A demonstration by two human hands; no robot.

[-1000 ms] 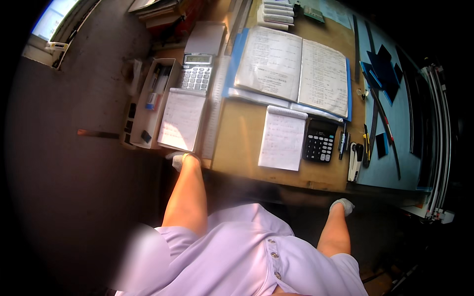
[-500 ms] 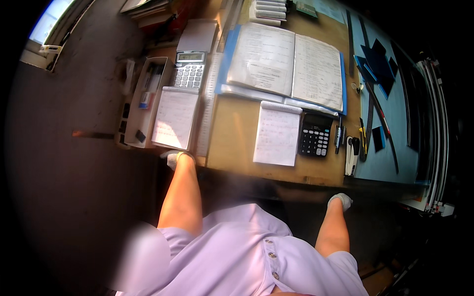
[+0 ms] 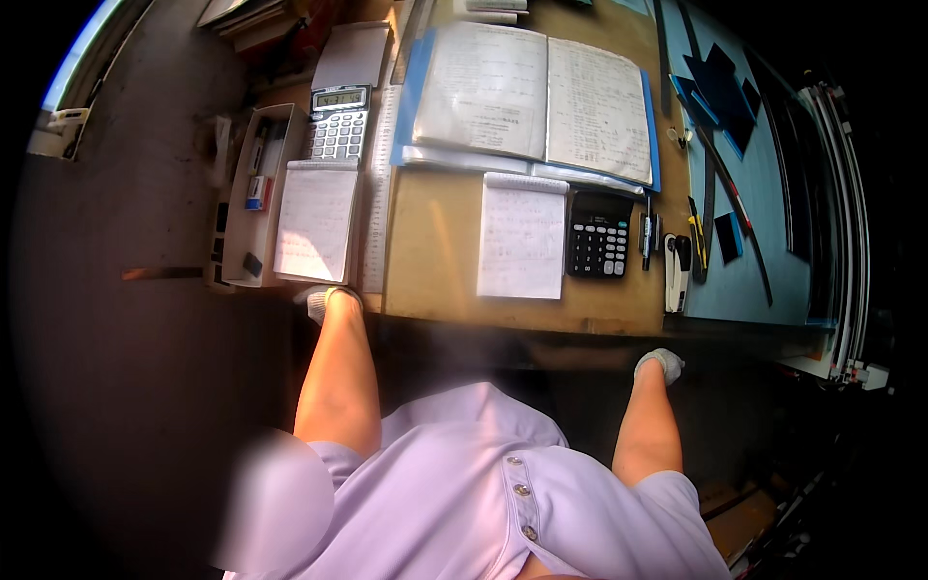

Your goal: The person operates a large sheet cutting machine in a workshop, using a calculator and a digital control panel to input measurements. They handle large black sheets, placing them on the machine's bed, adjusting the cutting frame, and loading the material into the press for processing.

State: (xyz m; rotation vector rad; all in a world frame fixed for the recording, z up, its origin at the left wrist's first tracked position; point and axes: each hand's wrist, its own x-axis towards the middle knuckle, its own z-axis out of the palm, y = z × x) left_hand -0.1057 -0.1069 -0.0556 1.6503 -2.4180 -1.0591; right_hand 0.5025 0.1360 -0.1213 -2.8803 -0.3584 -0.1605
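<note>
Sunlit notepad (image 3: pixel 314 227) lies well to the left of the black calculator (image 3: pixel 599 237), a patch of sunlight crossing its lower pages. Your left hand (image 3: pixel 327 303), in a pale covering, is just on the near side of that notepad, to the left of the calculator and nearer to you. I cannot tell whether it is open or closed, or whether it touches the pad; its fingers barely show. Keep that wrist loose, so that any contact leaves the stacked pages square. Behind the pad, left of and farther than the calculator, is a silver calculator (image 3: pixel 337 126); mind its keys.

Next comes a long ruler (image 3: pixel 378 198), left of the black calculator, and then an open book (image 3: pixel 483 87) beyond it. A second notepad (image 3: pixel 522 237) lies right beside the calculator on its left. Lift over these pages rather than dragging across them.

Your right hand (image 3: pixel 659 364), also covered, is nearer to you than the calculator and to its right, beyond the desk's near edge. I cannot tell its grip. Just right of the calculator are pens (image 3: pixel 649 242), then a stapler (image 3: pixel 677 274) and a yellow knife (image 3: pixel 697 237); give the knife room, as its blade could catch your glove.
</note>
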